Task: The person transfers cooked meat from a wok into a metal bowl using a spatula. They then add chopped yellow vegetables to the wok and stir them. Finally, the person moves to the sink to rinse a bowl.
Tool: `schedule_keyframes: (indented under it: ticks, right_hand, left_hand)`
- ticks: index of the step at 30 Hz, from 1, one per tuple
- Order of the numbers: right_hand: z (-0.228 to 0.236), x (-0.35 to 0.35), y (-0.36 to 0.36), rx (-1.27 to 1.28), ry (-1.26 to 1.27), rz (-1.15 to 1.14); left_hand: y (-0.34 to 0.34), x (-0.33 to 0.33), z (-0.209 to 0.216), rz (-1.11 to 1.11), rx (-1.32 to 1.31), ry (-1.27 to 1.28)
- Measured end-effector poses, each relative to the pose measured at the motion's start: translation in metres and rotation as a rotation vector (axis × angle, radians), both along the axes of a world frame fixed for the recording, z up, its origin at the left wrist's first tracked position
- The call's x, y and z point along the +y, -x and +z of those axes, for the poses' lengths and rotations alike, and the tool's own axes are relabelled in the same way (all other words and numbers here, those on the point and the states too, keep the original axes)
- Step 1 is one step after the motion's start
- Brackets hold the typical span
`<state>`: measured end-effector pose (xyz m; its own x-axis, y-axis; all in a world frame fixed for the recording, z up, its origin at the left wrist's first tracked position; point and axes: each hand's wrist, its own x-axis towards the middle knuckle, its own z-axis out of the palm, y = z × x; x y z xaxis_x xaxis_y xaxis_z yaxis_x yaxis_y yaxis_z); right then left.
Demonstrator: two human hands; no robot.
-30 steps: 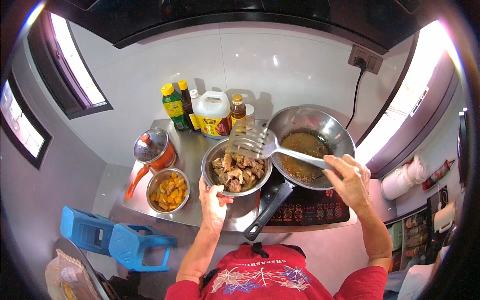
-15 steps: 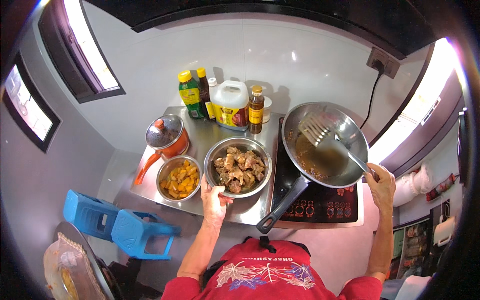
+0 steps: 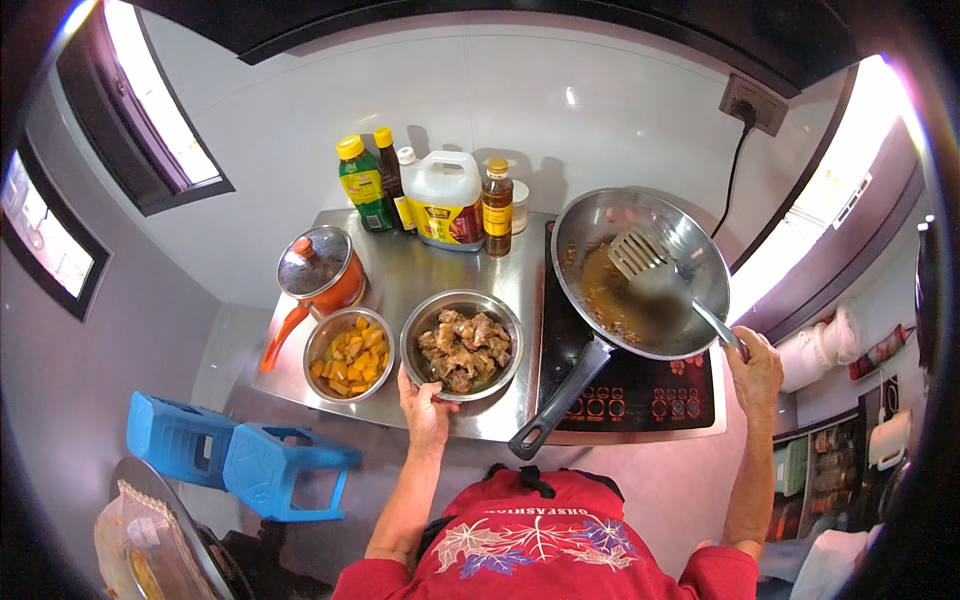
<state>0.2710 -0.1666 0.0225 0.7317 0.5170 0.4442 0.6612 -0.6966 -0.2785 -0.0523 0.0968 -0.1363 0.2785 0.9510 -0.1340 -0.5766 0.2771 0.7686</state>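
While the left hand pinches the near rim of a steel meat bowl, the right hand is wrapped round the handle end of a slotted spatula. Left grip: thumb over the edge, fingers outside the wall, no gap. Right grip: fingers curled fully around, nothing else in it.

Browned meat chunks sit in the bowl, just ahead of the left thumb. Can't tell from where I stand if that hand carries any of the bowl's weight. A second bowl with orange chunks is just left of the left fingers. Black wok handle points toward the person, between the two grips.

Ahead and left of the right grip: the wok, brown liquid in it, spatula head inside. Part of the head is blurred, so can't tell if it touches bottom. Black cooktop is under the wok.

Farther ahead of the left grip, to its left: lidded orange saucepan. Beyond that, at the wall: green bottle, white-handled jug, brown bottle.
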Motion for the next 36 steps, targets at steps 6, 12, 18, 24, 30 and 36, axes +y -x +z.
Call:
schedule_keyframes:
  ticks: [6,12,18,24,30,36]
  right_hand:
    - [-0.006,-0.001,0.01,-0.041,0.048,-0.104]
    - [-0.044,0.006,0.034,-0.151,-0.068,-0.384]
    - [-0.048,-0.002,0.049,-0.26,-0.102,-0.342]
    - [-0.028,-0.006,0.02,-0.318,0.096,-0.254]
    - [0.01,0.051,-0.021,-0.252,0.452,-0.129]
    - [0.015,0.118,-0.027,-0.239,0.571,-0.194]
  left_hand:
    - [0.001,-0.001,0.001,-0.001,0.036,0.07]
    - [0.009,-0.008,0.005,-0.114,0.075,0.058]
    - [0.038,-0.048,0.007,0.091,0.513,-0.052]
    - [0.023,-0.036,0.061,-0.418,0.41,-0.195]
    - [-0.052,-0.013,0.072,-1.042,0.184,0.11]
    - [-0.102,-0.022,0.094,-1.465,-0.113,0.477]
